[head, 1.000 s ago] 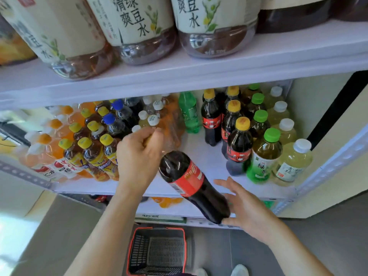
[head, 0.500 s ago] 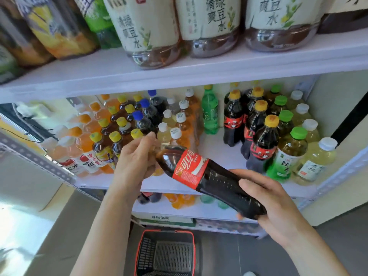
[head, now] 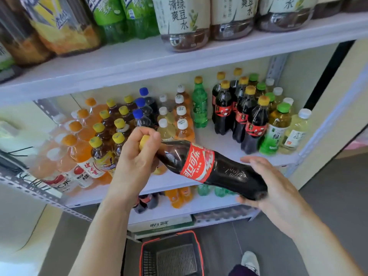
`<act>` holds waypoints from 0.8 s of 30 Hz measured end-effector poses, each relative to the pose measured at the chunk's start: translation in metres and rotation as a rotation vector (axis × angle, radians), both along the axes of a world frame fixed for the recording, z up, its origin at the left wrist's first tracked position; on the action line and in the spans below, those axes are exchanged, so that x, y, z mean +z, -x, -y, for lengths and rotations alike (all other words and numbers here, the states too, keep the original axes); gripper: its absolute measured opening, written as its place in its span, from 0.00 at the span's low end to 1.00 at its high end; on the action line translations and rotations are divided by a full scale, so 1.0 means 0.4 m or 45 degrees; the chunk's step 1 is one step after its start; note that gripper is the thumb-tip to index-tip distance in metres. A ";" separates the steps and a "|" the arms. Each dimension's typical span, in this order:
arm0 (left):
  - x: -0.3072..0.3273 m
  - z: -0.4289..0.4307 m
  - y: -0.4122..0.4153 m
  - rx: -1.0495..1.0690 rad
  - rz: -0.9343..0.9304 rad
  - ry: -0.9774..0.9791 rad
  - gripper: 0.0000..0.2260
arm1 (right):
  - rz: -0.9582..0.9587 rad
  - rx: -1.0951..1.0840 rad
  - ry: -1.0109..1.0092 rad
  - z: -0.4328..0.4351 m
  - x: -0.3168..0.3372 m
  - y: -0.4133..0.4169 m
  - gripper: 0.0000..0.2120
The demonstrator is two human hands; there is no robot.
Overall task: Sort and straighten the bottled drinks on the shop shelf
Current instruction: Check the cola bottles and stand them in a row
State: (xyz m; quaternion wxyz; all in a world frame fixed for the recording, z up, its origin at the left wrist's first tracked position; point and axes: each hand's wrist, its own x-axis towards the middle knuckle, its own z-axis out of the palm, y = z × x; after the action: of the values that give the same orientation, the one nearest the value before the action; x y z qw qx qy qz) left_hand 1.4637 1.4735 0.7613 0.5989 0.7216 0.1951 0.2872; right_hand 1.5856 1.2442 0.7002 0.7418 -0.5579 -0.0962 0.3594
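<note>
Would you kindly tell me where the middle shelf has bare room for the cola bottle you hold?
Bare shelf runs between the white-capped bottles and the cola rows, forward to the front edge. Left of that, and the right corner by the green tea, is crowded.

The middle shelf (head: 207,135) carries, from left to right of the frame, orange drinks (head: 79,148), yellow-capped tea bottles (head: 107,124), blue-capped bottles (head: 141,114), white-capped bottles (head: 181,125) and one green bottle (head: 199,108) standing alone. Past a bare patch stand cola bottles (head: 255,124), green-capped teas (head: 277,128) and pale bottles (head: 297,130) at the right end. The upper shelf (head: 139,62) holds large bottles (head: 179,22) in a row.
</note>
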 end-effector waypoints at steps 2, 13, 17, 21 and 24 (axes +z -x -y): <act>0.008 -0.004 -0.003 -0.045 0.020 -0.080 0.09 | 0.046 0.027 0.113 0.006 0.007 0.009 0.20; -0.001 -0.008 -0.113 -0.236 0.201 0.260 0.04 | -0.071 0.181 -0.104 0.036 0.028 -0.093 0.19; 0.001 -0.003 -0.164 -0.135 0.159 0.300 0.06 | 0.097 0.140 -0.087 0.041 0.026 -0.145 0.19; -0.007 0.010 -0.210 -0.002 -0.033 0.195 0.21 | 0.336 0.058 -0.096 0.054 0.027 -0.189 0.21; -0.012 0.027 -0.242 0.049 -0.059 0.247 0.20 | 0.458 0.036 -0.039 0.061 0.029 -0.222 0.27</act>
State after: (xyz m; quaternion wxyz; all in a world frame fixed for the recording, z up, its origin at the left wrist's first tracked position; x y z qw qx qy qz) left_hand 1.5605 1.4627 0.7564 0.6557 0.6627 0.2497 0.2618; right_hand 1.6743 1.2199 0.7118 0.7159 -0.6004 -0.2407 0.2627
